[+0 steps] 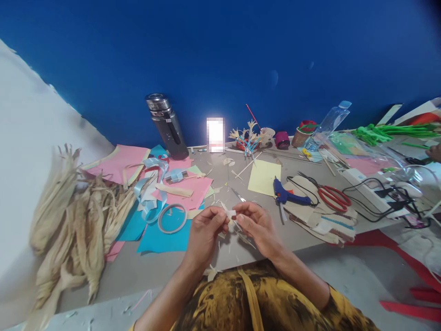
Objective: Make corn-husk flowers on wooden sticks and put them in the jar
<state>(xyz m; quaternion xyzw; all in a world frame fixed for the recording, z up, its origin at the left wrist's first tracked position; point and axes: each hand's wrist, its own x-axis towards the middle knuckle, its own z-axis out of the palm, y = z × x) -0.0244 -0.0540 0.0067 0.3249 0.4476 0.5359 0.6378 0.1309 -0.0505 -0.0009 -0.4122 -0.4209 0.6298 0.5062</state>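
Both hands meet over the near edge of the grey table (144, 271). My left hand (203, 232) and my right hand (257, 225) pinch a small pale strip of dried husk (230, 214) between their fingertips. Thin husk slivers hang below the fingers. A roll of tape (172, 218) lies just left of my left hand on blue paper (161, 236). Small scissors (238, 195) lie on the table just beyond the hands.
A pile of dried corn husks (69, 220) fills the left. Pink paper (188, 188), ribbon and a dark flask (167, 126) sit behind. To the right are yellow paper (264, 177), a blue glue gun (287, 195), red-handled scissors (334, 196), cables and a power strip (365, 186).
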